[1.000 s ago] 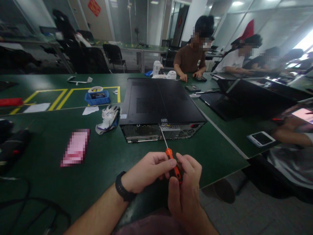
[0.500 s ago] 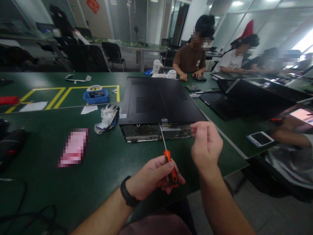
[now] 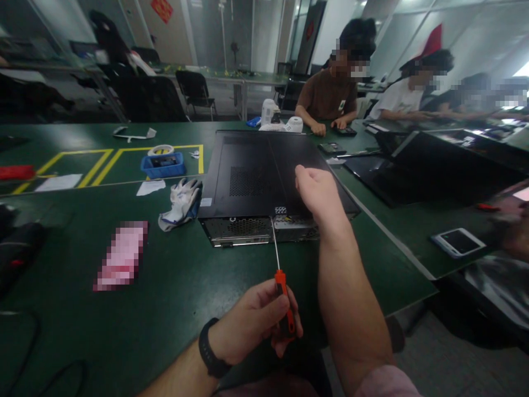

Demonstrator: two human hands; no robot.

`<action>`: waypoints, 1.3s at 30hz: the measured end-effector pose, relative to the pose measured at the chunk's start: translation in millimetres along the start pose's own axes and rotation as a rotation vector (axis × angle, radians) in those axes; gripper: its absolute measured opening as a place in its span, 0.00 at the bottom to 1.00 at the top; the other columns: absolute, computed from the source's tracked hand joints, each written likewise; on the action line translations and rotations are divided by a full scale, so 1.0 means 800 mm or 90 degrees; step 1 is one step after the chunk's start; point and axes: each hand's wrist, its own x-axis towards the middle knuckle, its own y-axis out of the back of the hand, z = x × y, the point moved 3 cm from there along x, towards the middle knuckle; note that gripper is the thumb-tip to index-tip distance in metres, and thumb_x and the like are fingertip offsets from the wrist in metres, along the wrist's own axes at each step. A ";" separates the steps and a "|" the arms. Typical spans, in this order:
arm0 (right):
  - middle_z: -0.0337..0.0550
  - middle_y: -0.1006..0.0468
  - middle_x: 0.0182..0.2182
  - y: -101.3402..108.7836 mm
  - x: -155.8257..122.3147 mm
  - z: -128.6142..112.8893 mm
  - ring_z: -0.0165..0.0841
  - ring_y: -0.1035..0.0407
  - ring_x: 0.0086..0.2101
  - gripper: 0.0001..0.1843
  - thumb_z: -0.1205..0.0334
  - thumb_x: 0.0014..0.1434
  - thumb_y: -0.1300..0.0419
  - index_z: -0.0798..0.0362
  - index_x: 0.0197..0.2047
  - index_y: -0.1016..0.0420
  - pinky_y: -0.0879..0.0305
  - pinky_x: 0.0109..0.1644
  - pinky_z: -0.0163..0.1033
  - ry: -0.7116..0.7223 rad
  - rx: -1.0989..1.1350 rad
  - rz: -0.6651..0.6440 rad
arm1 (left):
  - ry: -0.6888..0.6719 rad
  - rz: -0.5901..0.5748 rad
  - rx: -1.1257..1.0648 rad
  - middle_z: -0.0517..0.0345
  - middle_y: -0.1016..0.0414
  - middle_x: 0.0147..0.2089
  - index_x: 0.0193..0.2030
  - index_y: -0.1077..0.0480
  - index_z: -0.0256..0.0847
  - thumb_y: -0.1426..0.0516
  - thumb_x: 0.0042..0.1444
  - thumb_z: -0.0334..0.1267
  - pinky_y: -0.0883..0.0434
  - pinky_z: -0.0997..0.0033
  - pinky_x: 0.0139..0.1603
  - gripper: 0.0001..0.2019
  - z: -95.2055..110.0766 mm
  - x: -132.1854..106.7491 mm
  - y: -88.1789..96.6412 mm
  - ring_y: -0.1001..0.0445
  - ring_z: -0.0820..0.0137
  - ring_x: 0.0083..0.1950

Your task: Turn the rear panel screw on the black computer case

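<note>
A black computer case (image 3: 264, 171) lies flat on the green table (image 3: 173, 275), its rear panel facing me. My left hand (image 3: 258, 322), with a black watch on the wrist, is closed round the orange handle of a screwdriver (image 3: 281, 278). The thin shaft points at the rear panel, its tip at the panel's upper edge. My right hand (image 3: 316, 190) is stretched out over the case's top panel near the rear edge, fingers curled together. I cannot see whether anything is pinched in them.
White work gloves (image 3: 182, 201) lie left of the case. A blue tray (image 3: 163, 164) and a tape roll (image 3: 161, 150) sit behind them. A pink blurred item (image 3: 122, 255) lies front left, a phone (image 3: 457, 241) at right. Other people work at the far side.
My right hand left the screwdriver handle, rose and reached forward over the case. My left hand kept the screwdriver and drew back slightly toward me.
</note>
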 end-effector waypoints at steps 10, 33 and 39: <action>0.35 0.40 0.18 0.000 -0.001 -0.004 0.30 0.44 0.23 0.24 0.49 0.67 0.46 0.49 0.21 0.35 0.53 0.30 0.40 0.014 -0.020 -0.026 | 0.022 0.030 -0.043 0.54 0.23 0.32 0.46 0.23 0.34 0.35 0.62 0.59 0.34 0.81 0.25 0.25 0.001 -0.010 -0.006 0.29 0.79 0.24; 0.35 0.39 0.17 0.000 0.002 -0.001 0.29 0.46 0.22 0.25 0.48 0.67 0.44 0.49 0.20 0.36 0.55 0.28 0.41 0.014 0.019 -0.019 | 0.025 -0.002 -0.076 0.62 0.24 0.31 0.44 0.32 0.41 0.26 0.51 0.53 0.38 0.84 0.19 0.25 -0.013 -0.019 -0.006 0.36 0.84 0.18; 0.35 0.38 0.18 0.001 0.001 -0.002 0.29 0.45 0.22 0.25 0.49 0.67 0.44 0.49 0.20 0.36 0.54 0.28 0.41 0.017 0.011 -0.014 | 0.083 0.016 -0.186 0.54 0.22 0.36 0.46 0.22 0.35 0.29 0.57 0.50 0.30 0.79 0.27 0.20 -0.008 -0.017 -0.017 0.26 0.78 0.26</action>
